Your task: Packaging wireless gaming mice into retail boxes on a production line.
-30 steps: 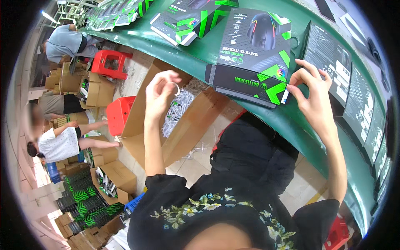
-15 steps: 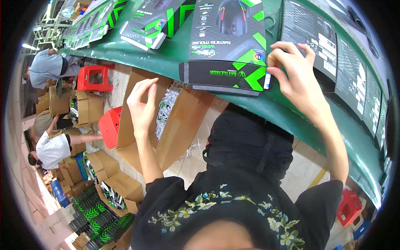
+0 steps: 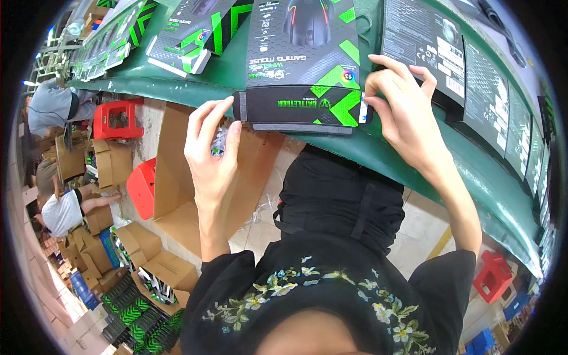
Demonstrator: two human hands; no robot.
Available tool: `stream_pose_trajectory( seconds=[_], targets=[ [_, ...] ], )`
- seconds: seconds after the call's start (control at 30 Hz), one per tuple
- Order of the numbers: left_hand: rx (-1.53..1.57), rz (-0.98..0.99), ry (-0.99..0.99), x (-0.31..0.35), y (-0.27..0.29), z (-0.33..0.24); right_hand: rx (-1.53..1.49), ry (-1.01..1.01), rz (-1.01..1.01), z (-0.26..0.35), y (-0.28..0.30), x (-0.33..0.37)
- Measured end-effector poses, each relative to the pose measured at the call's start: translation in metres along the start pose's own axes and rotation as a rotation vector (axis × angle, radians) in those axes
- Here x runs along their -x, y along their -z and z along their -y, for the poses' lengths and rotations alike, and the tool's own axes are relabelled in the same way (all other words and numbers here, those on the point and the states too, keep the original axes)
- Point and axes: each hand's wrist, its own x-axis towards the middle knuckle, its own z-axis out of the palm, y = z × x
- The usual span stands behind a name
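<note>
A black and green gaming mouse box (image 3: 296, 74) lies on the green table, its open end facing me. The printed end flap and small side flaps stick out towards me. My right hand (image 3: 405, 109) is at the box's right corner, thumb and bent forefinger closed at the right side flap (image 3: 363, 107). Its other fingers are raised. My left hand (image 3: 210, 157) is at the opposite corner, fingertips by the dark left side flap (image 3: 239, 106). Thumb and fingers there are apart, with nothing held between them. Whether the box has anything inside is hidden.
More mouse boxes (image 3: 198, 35) lie to the left, and a row of dark boxes (image 3: 423, 53) runs along the right. Below the green table edge (image 3: 461, 148) stands a large open carton (image 3: 177, 195). Red stools (image 3: 118, 118), filled cartons and other people are at far left.
My left hand has moved up and right, to the box's left side flap. My right hand stays at the right corner. The whole view has shifted slightly, so the table appears further left.
</note>
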Motion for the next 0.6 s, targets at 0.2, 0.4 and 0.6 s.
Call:
stream_pose_trajectory(
  seconds=[0.2, 0.4, 0.6],
  targets=[
    [0.034, 0.107, -0.136, -0.002, -0.012, -0.006, -0.105, -0.036, 0.038, -0.007, 0.003, -0.01],
    [0.046, 0.139, -0.175, 0.004, -0.021, -0.013, -0.163, -0.104, 0.088, -0.009, 0.011, -0.008],
    [0.088, 0.132, -0.106, 0.01, -0.017, -0.011, -0.108, -0.053, -0.033, -0.008, 0.002, 0.001]
  ],
)
